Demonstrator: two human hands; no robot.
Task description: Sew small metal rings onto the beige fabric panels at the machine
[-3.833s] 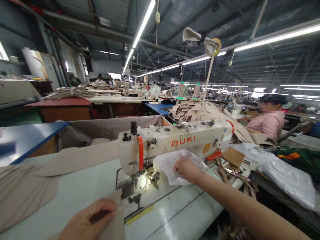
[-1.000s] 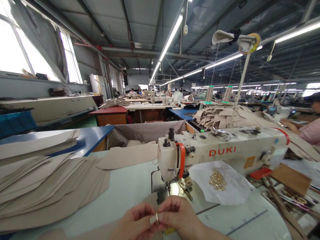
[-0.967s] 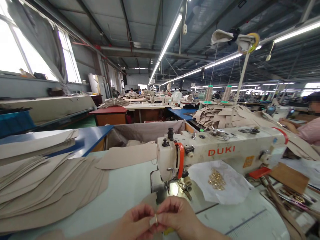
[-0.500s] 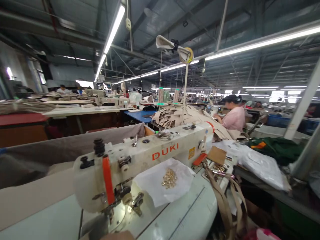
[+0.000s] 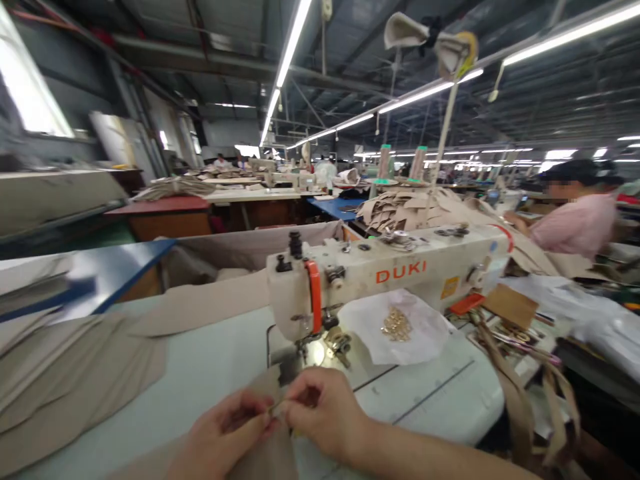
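Observation:
Both my hands come up from the bottom of the head view and meet just in front of the sewing machine (image 5: pixel 350 280). My left hand (image 5: pixel 225 430) is closed in a pinch, its thumb and index finger at a small brownish piece (image 5: pixel 273 409), too small to name. From the other side my right hand (image 5: pixel 327 413) pinches at that piece too. Beneath the hands a beige fabric panel (image 5: pixel 273 460) lies on the pale table, its far end near the needle area. Gold metal fittings (image 5: pixel 397 325) lie heaped on a white sheet (image 5: pixel 360 330) beside the machine head.
Stacked beige panels (image 5: pixel 85 387) lie at left, and another long panel (image 5: pixel 210 303) lies behind them. Beige straps (image 5: pixel 515 400) hang over the right edge near a brown card (image 5: pixel 510 305). A co-worker in pink (image 5: pixel 575 220) sits at far right.
The view has swung left and tilted down, so the machine appears further right. Both hands are now in view, pinching together; earlier only a blurred patch showed at the bottom edge.

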